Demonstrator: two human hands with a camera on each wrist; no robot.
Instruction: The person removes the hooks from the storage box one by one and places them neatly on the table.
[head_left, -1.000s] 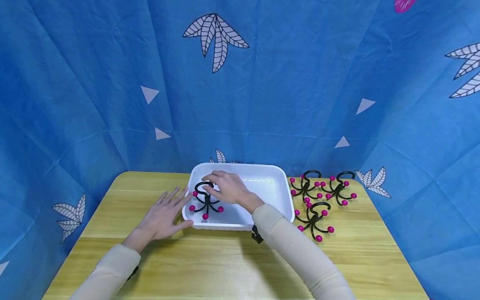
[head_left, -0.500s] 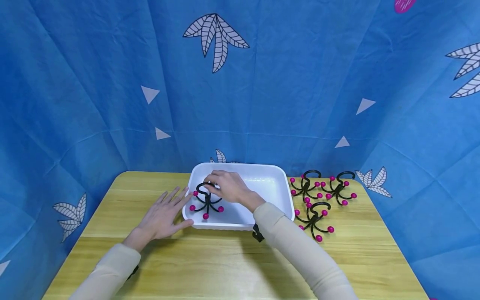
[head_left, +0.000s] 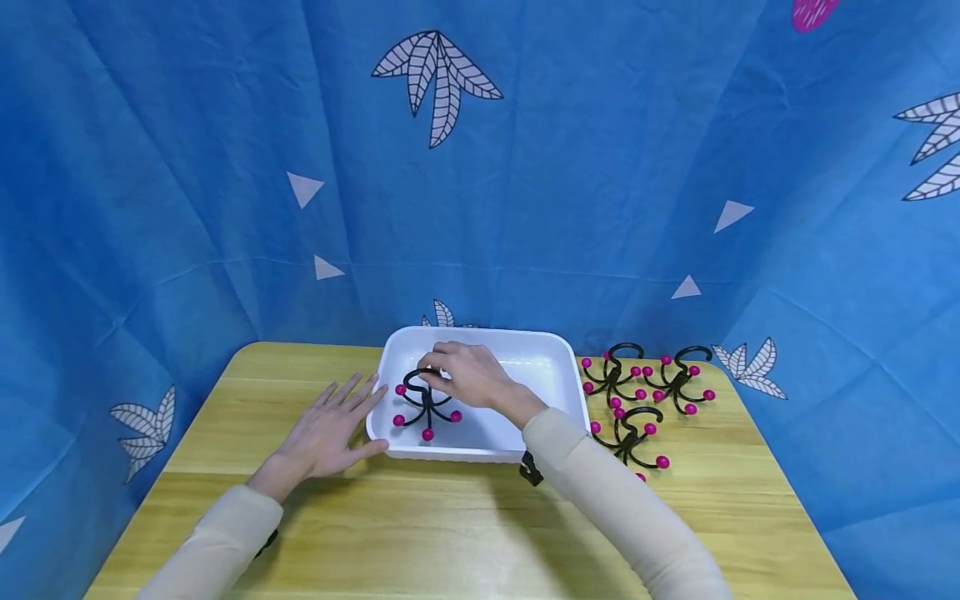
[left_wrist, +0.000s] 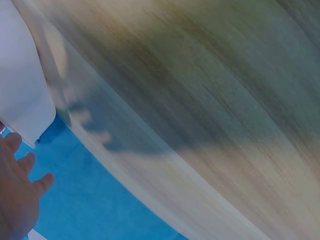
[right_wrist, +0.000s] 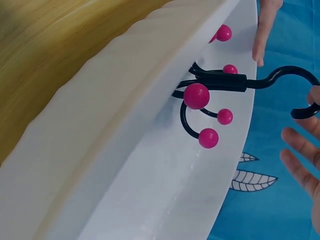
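In the head view my right hand (head_left: 474, 375) pinches the curled top of a black multi-arm hanger hook (head_left: 427, 402) with pink ball tips. The hook stands upright inside the left part of a white tray (head_left: 525, 454). From the right wrist, its pink-tipped arms (right_wrist: 196, 96) show against the tray's inside, and fingers (right_wrist: 300, 145) of the right hand are near the curl. My left hand (head_left: 322, 433) lies with fingers spread and straight at the tray's left edge; thumb and fingertips reach the rim. The left wrist view catches only part of that hand (left_wrist: 17, 190).
Right of the tray, several pink-tipped hooks lie on the wooden table (head_left: 420, 533): one at the back (head_left: 613, 375), one farther right (head_left: 678, 379) and one nearer (head_left: 630, 437). A blue patterned curtain (head_left: 525, 208) hangs behind and beside the table.
My right hand and the hook it pinches have shifted slightly to the right within the tray. The left hand stays at the tray's edge.
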